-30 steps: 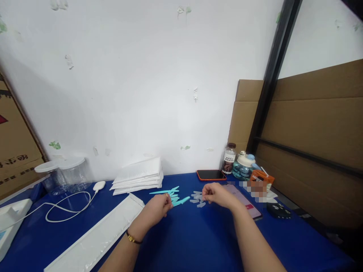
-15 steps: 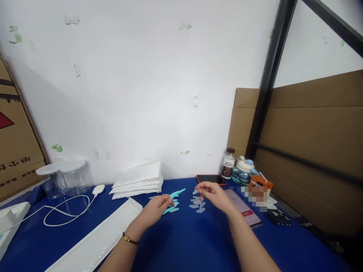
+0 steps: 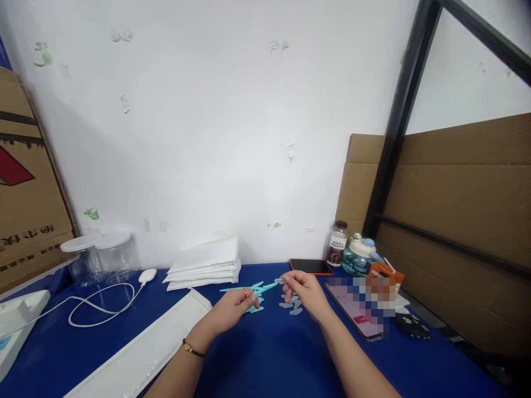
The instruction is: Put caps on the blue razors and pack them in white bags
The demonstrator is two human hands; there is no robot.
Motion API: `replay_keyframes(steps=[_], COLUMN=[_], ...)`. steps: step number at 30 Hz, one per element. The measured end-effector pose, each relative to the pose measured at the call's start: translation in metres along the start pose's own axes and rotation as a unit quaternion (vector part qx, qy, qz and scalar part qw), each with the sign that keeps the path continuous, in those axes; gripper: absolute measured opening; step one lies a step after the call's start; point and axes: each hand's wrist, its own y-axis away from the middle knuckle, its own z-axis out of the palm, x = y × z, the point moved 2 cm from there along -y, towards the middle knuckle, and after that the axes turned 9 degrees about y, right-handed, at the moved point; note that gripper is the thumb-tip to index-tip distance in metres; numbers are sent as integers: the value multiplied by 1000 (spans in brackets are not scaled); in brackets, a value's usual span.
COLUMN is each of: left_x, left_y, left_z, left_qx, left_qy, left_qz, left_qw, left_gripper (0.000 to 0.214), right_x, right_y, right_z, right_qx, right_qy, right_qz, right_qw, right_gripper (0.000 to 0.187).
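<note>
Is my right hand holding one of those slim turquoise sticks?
No, your right hand pinches a small translucent whitish piece, while your left hand holds a slim turquoise stick.

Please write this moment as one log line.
left hand: holds turquoise stick; right hand: holds translucent cap; their contact: unclear; similar caps: on blue table

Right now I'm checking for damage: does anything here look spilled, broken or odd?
The wall behind the blue table looks blemished: pale scraps and green patches mark it, perhaps where something was peeled off. I see no spill on the table.
</note>
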Motion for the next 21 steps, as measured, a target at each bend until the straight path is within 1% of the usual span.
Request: replay_keyframes(steps=[4, 7, 11, 13, 21], left_x=[1, -1, -3, -3, -9], left_y=[0, 0, -1, -1, -4], left_z=[1, 1, -1, -1, 7], left_qx=[-3, -7, -7, -10, -25], left_qy=[3, 7, 13, 17, 16], left_qz=[3, -5, -21, -17, 8], left_qw=[1000, 1000, 1000, 1000, 1000], left_gripper=[49, 49, 49, 49, 50], right_x=[2, 4, 2, 2, 5], right_y=[0, 0, -1, -1, 4], right_z=[5, 4, -1, -2, 18], right_qx=[-18, -25, 1, 3, -63], right_qy=[-19, -19, -4, 0, 4], right_qz=[-13, -13, -12, -11, 3], right_qw=[1000, 999, 1000, 1000, 998], right_gripper=[33, 33, 35, 35, 33])
